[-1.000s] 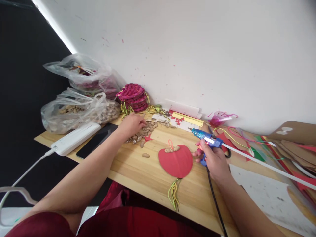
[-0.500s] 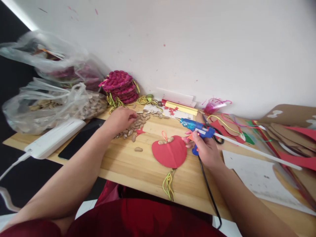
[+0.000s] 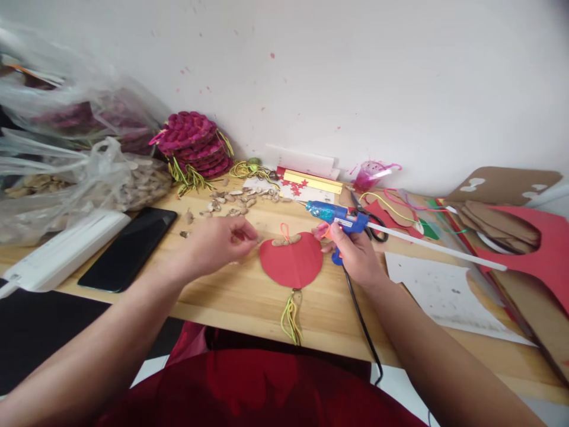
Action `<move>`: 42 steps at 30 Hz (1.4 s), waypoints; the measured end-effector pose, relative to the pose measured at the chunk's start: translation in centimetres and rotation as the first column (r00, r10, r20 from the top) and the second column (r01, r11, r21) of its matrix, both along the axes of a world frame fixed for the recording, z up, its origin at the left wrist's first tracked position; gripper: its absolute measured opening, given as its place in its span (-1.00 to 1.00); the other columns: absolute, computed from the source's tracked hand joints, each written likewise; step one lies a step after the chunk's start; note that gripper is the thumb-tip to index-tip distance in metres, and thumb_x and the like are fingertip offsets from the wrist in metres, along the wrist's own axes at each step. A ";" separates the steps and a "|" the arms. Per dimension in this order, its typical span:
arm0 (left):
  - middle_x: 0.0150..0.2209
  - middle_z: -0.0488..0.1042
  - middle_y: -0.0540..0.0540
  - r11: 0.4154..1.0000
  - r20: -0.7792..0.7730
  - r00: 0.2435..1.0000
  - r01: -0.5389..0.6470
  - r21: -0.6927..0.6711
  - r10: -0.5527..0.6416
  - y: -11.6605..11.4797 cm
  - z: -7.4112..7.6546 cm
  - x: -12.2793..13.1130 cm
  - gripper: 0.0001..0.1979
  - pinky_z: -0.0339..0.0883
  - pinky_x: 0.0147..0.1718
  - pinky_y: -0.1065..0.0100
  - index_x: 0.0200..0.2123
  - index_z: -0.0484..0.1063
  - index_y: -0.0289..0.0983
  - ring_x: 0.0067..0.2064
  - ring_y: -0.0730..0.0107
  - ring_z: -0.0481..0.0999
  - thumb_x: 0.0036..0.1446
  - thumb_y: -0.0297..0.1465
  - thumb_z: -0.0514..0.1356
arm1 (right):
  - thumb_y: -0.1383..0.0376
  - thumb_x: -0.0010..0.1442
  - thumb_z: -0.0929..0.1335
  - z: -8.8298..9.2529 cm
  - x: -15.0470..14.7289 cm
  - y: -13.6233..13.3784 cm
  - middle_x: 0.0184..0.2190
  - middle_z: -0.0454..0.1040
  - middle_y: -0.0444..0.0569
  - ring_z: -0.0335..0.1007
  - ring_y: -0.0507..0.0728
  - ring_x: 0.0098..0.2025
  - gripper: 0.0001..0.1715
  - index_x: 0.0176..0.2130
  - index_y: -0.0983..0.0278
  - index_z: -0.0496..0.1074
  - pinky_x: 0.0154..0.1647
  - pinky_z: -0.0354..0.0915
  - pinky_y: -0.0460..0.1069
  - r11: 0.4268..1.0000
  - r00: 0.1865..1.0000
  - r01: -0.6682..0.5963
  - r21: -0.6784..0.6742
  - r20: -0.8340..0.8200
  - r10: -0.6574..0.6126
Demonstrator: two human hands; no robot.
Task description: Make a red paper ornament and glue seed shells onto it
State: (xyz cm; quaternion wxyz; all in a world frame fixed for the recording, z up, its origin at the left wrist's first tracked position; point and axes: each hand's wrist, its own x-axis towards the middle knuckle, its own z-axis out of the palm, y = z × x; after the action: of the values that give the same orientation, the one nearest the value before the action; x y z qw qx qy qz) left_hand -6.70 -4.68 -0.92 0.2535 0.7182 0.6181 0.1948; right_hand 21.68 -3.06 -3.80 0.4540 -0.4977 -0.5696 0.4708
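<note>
A red round cutout (image 3: 291,264) lies on the wooden table, with peanut shells (image 3: 285,240) and an orange loop along its top edge and a yellow-green tassel (image 3: 291,319) below. My left hand (image 3: 229,242) is just left of the cutout, thumb and fingers pinched together; what they hold, if anything, is too small to make out. My right hand (image 3: 355,252) is closed round a blue glue gun (image 3: 331,214), right of the cutout. The gun's nozzle points left, and a long white glue stick comes out of its back. Loose peanut shells (image 3: 240,198) lie behind my left hand.
Plastic bags of shells (image 3: 146,178), a white power strip (image 3: 66,249) and a black phone (image 3: 128,249) are at left. Stacked magenta discs (image 3: 193,142) stand by the wall. Scissors (image 3: 368,216) lie behind the gun; cardboard and red sheets (image 3: 542,249) are at right.
My left hand has come away from the shell pile, towards me and closer to the cutout, its fingers pinched. The camera view has shifted. My right hand still holds the glue gun.
</note>
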 end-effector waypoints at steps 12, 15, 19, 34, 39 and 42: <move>-0.30 0.64 -0.04 0.988 -0.070 0.996 0.065 0.141 -0.055 -1.2 -1.1 1.2 -0.85 0.41 -0.28 0.30 -0.24 0.57 -0.19 -0.30 0.32 0.58 0.17 -0.33 0.22 | -0.27 0.21 0.36 -0.7 0.5 0.0 -0.37 0.58 -0.02 0.49 0.10 -0.41 -0.35 -0.23 0.24 0.54 -0.48 0.41 -0.06 0.999 0.998 0.001 0.034 0.065 -0.003; -0.29 0.63 -0.06 0.980 -0.093 0.993 0.085 0.181 -0.069 -1.2 -1.2 1.6 -0.85 0.42 -0.26 0.30 -0.20 0.56 -0.22 -0.28 0.31 0.59 0.18 -0.37 0.22 | -0.24 0.24 0.36 -1.0 0.5 0.1 -0.38 0.56 -0.03 0.49 0.10 -0.39 -0.38 -0.21 0.25 0.54 -0.49 0.41 -0.06 0.999 0.998 0.000 0.046 0.062 -0.002; -0.25 0.62 -0.10 0.957 -0.128 0.986 0.137 0.254 -0.107 -1.3 -1.4 2.1 -0.84 0.43 -0.22 0.28 -0.17 0.54 -0.24 -0.23 0.27 0.59 0.19 -0.39 0.21 | -0.26 0.21 0.37 -0.8 0.4 0.1 -0.37 0.56 -0.02 0.51 0.11 -0.36 -0.36 -0.22 0.26 0.53 -0.51 0.41 -0.07 0.999 0.998 0.016 0.037 0.058 -0.018; -0.24 0.61 -0.21 0.968 -0.339 0.939 0.139 0.210 -0.061 -0.3 -1.0 3.0 -0.77 0.43 -0.16 0.17 -0.18 0.59 -0.31 -0.17 0.09 0.60 0.26 -0.39 0.13 | -0.24 0.21 0.37 -0.8 0.5 0.2 -0.34 0.57 0.00 0.47 0.07 -0.41 -0.36 -0.21 0.27 0.53 -0.52 0.39 -0.07 1.000 0.997 0.010 0.030 0.080 -0.013; -0.24 0.61 -0.21 0.974 -0.338 0.939 0.131 0.185 -0.062 0.0 -1.2 3.2 -0.75 0.43 -0.12 0.15 -0.16 0.59 -0.30 -0.16 0.09 0.61 0.25 -0.41 0.12 | -0.24 0.22 0.37 -0.9 0.6 0.2 -0.37 0.56 -0.01 0.48 0.08 -0.41 -0.37 -0.22 0.27 0.53 -0.51 0.40 -0.06 1.000 0.996 0.007 0.024 0.086 -0.009; -0.21 0.64 -0.20 0.974 -0.310 0.948 0.131 0.185 -0.069 0.1 -1.3 2.9 -0.74 0.44 -0.11 0.16 -0.16 0.60 -0.29 -0.15 0.10 0.62 0.28 -0.36 0.11 | -0.23 0.23 0.37 -1.0 0.6 0.2 -0.34 0.56 -0.01 0.48 0.08 -0.40 -0.38 -0.22 0.27 0.53 -0.50 0.41 -0.06 1.000 0.997 0.003 0.027 0.080 -0.005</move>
State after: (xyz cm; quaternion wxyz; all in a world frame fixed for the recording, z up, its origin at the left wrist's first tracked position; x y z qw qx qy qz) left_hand -3.76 -4.60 -2.18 0.0911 0.7922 0.5888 0.1321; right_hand 22.33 -2.81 -4.85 0.4384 -0.5113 -0.5925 0.4420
